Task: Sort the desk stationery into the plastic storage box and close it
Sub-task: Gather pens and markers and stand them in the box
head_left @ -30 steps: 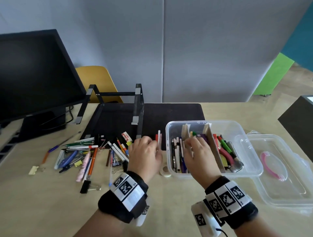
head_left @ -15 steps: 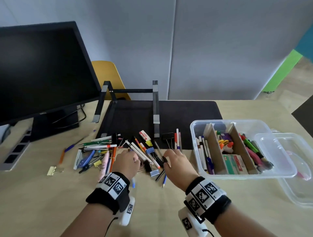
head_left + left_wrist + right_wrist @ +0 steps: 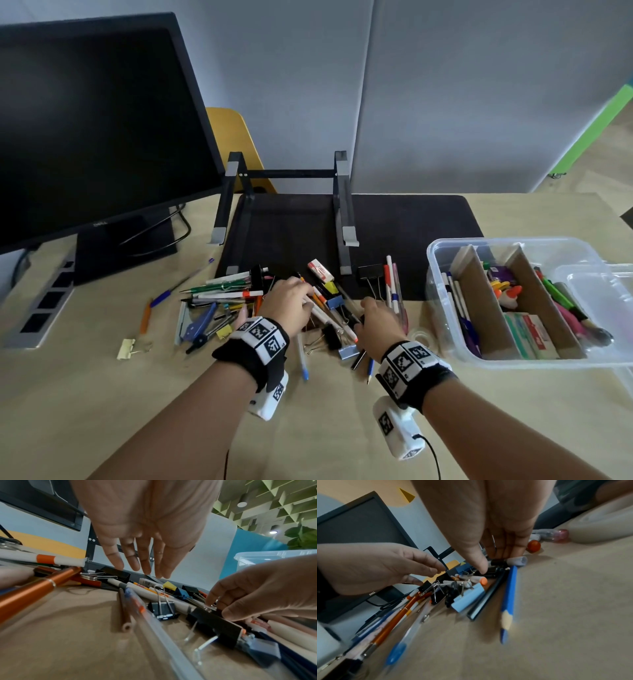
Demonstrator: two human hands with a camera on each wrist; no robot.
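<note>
A pile of pens, pencils and binder clips [image 3: 260, 301] lies on the desk in front of the black mat. My left hand [image 3: 298, 291] hovers over the pile with straight fingers [image 3: 142, 569], their tips close to white pens, and it holds nothing. My right hand [image 3: 368, 308] is at the pile's right side, where thumb and index finger [image 3: 211, 599] pinch a black binder clip [image 3: 214, 622] by its wire handles. The clear plastic box [image 3: 435, 260] stands to the right with cardboard dividers [image 3: 476, 298] and sorted stationery inside. Its lid [image 3: 589, 291] leans over the box's right end.
A monitor [image 3: 85, 120] stands at the left and a black laptop stand [image 3: 342, 205] sits on the mat [image 3: 411, 222] behind the pile. A tape roll [image 3: 419, 334] lies by the box. A yellow clip [image 3: 126, 347] and an orange pen lie at the left. A blue pencil [image 3: 508, 601] lies near my right wrist.
Both hands moved left, from the box to the pile. The right hand left the box and now pinches a black binder clip. The left hand spread over the pens.
</note>
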